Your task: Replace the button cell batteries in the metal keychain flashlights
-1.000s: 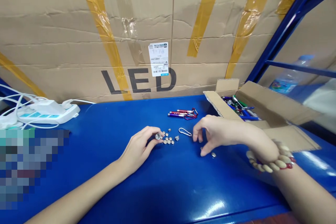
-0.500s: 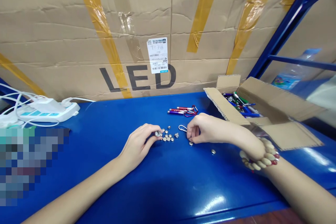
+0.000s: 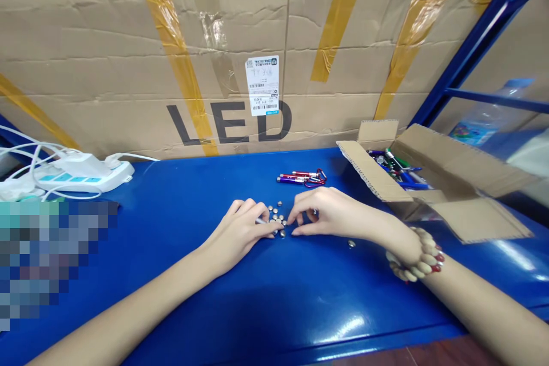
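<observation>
Several small silver button cells (image 3: 277, 214) lie in a cluster on the blue table (image 3: 266, 297). My left hand (image 3: 245, 227) rests beside them, fingers closed on a small silver cylinder whose tip shows at the fingertips. My right hand (image 3: 319, 214) is just right of the cluster, fingers curled and pinched at the table among the cells; what it pinches is hidden. One stray button cell (image 3: 351, 244) lies apart, to the right near my right wrist, which wears a beaded bracelet (image 3: 415, 257).
Two or three small key-ring torches (image 3: 302, 178) lie behind the hands. An open cardboard box (image 3: 433, 183) with more of them stands at the right. A white power strip (image 3: 81, 174) with cables is at the left. A large taped LED carton (image 3: 240, 51) forms the back wall.
My right hand has moved left from near the stray cell to the cluster, covering the silver clip. My left hand has stayed by the cells, its fingers now flatter over the cylinder.
</observation>
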`<control>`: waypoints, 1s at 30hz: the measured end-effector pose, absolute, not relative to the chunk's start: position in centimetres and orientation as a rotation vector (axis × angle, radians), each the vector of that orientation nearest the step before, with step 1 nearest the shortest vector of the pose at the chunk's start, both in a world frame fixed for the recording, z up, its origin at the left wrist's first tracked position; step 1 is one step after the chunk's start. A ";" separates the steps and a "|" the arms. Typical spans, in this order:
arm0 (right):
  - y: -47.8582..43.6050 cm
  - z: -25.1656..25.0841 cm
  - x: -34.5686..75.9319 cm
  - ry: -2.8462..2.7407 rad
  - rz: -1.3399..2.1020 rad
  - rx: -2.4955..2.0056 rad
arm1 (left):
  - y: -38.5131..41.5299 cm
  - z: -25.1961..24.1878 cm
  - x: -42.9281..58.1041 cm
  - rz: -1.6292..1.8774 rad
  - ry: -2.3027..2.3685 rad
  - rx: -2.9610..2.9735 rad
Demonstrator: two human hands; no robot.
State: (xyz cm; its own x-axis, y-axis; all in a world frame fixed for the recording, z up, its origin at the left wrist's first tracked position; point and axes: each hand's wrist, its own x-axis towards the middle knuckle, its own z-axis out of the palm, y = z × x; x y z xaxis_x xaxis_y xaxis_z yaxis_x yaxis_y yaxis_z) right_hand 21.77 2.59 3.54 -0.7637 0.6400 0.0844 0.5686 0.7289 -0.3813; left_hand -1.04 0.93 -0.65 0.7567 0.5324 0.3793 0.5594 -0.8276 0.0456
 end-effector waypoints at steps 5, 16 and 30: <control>2.4 2.8 21.4 -2.732 0.479 -0.918 | 1.1 -0.8 -1.2 -0.741 -0.992 -2.891; 1.7 1.9 20.7 -2.754 0.433 -0.849 | 0.4 -0.6 -1.0 -1.279 -1.302 -2.833; 0.5 2.2 20.1 -2.280 0.290 -0.815 | 0.2 -0.4 -0.9 -1.225 -1.163 -2.846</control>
State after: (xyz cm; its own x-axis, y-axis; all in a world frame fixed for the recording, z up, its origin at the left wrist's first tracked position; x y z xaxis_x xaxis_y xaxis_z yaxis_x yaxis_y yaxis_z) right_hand 20.10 0.53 2.24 -0.5663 0.6275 0.5343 0.4739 0.7784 -0.4118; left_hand -0.89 0.15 -0.41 0.4830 0.6618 0.5733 0.5382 -0.7409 0.4018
